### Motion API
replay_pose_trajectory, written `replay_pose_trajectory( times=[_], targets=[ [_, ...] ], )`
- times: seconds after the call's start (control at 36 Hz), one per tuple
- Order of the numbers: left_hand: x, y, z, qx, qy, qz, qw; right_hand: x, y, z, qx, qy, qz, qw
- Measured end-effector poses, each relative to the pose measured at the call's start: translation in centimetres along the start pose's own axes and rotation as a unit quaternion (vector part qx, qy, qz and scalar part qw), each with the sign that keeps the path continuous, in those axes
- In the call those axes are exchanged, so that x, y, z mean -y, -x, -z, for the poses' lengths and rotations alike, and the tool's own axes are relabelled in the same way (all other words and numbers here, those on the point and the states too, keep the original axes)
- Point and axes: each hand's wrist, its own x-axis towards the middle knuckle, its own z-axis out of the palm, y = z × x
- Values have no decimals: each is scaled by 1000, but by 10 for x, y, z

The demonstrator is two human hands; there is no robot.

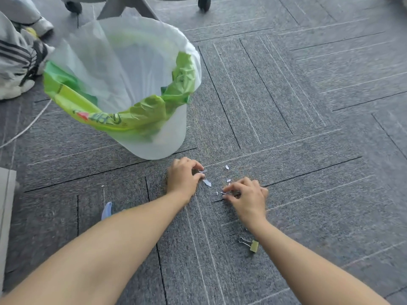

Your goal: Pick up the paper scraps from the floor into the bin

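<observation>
**Scraps lie between the two hands, with the bin just past the left**

Nearest, a binder clip (251,244) lies on the floor (308,150) close beside the right forearm. It is not one of the scraps.

Farther out, the right hand (247,195) is palm down and low over the carpet. Its grip is narrow, with thumb and forefinger pinched on a small fleck at the fingertips, which point left.

The loose paper scraps (207,182) are scattered in the gap between the hands. The largest lies just beside the left fingertips, and a few smaller bits sit slightly farther out.

The left hand (184,177) is knuckles up with its fingers curled. Its grip is closed on a scrap that pokes out to its right.

Beyond it the bin (154,142) stands upright and open-mouthed. The left hand is the nearer one, so the drop looks like a short lift forward and leftward.
</observation>
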Motion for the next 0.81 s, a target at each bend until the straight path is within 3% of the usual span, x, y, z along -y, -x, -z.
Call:
replay_pose_trajectory(
  times=[0.25,0.5,0.67,0.81],
  targets=[
    [-2,-7,-3,-21,-1,22,1000,2,2,-7,-35,17,-4,999],
    [-1,-6,-3,-4,-13,1,1000,-1,-8,-1,-81,-40,-45,995],
    [5,19,-2,54,-27,-75,995,-4,-14,4,-40,-17,-60,997],
    [8,21,-5,64,-20,-43,997,-4,-16,4,-20,-16,-67,997]
  ],
)
